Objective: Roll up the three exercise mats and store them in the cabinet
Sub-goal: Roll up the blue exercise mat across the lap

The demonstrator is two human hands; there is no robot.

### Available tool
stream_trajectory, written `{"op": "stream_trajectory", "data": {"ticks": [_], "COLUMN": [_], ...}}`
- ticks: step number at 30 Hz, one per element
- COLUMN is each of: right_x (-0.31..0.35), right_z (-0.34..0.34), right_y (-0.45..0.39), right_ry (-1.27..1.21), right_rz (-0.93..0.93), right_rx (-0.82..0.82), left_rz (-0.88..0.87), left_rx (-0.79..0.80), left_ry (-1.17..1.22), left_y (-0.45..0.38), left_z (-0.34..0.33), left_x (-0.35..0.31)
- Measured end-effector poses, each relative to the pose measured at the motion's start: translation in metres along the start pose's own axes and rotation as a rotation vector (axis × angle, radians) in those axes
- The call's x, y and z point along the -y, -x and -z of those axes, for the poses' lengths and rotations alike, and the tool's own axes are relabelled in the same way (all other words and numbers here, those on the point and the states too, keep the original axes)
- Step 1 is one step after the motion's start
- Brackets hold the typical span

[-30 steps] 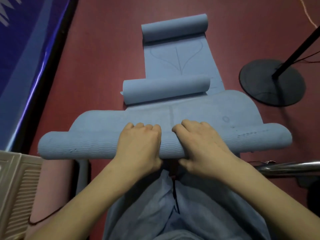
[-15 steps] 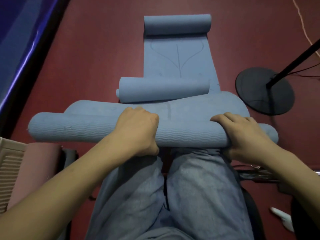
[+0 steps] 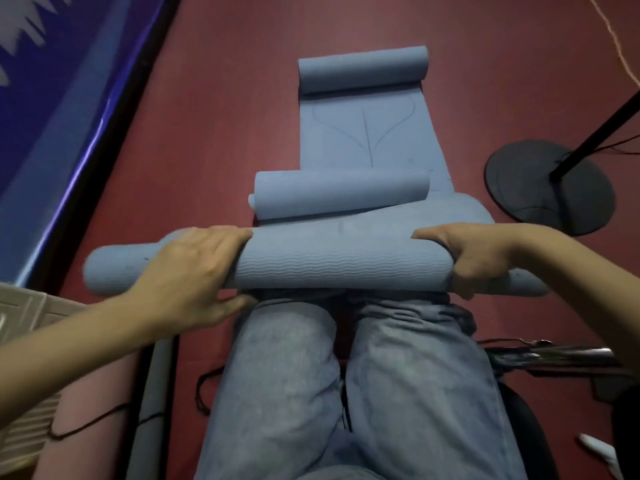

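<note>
nearest rolled mat [image 3: 329, 268] — gripped by left hand [image 3: 188, 275] and right hand [image 3: 485, 261] — lies across the knees.

The near mat [image 3: 325, 268], blue with a wavy ribbed outside, lay as a thick roll crosswise, its unrolled rest spreading beyond it on the red floor. Just behind lay the middle mat [image 3: 341, 194], a smooth blue roll. The far mat [image 3: 363, 72] was rolled at its far end, its flat part bearing a line drawing.
</note>
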State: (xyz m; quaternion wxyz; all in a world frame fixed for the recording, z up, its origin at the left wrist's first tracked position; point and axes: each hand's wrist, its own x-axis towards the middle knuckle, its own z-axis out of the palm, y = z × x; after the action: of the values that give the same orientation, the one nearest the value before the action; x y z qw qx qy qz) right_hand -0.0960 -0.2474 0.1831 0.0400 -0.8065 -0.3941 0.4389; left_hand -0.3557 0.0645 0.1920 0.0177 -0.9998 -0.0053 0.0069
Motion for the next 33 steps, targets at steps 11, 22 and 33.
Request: {"op": "stream_trajectory", "data": {"ticks": [11, 22, 33], "right_x": [-0.02, -0.016, -0.013], "right_z": [-0.019, -0.023, 0.035], "right_y": [0.021, 0.014, -0.029], "right_ry": [0.06, 0.26, 0.023], "right_rz": [0.078, -0.007, -0.047], "right_rx": [-0.43, -0.504, 0.028], "left_rz": [0.067, 0.104, 0.116], "left_rx": [0.315, 0.618, 0.15], "left_ry": [0.075, 0.16, -0.086], "left_y": [-0.048, -0.088, -0.047], "left_z": [-0.001, 0.013, -0.008], "left_x": [0.01, 0.026, 0.028]}}
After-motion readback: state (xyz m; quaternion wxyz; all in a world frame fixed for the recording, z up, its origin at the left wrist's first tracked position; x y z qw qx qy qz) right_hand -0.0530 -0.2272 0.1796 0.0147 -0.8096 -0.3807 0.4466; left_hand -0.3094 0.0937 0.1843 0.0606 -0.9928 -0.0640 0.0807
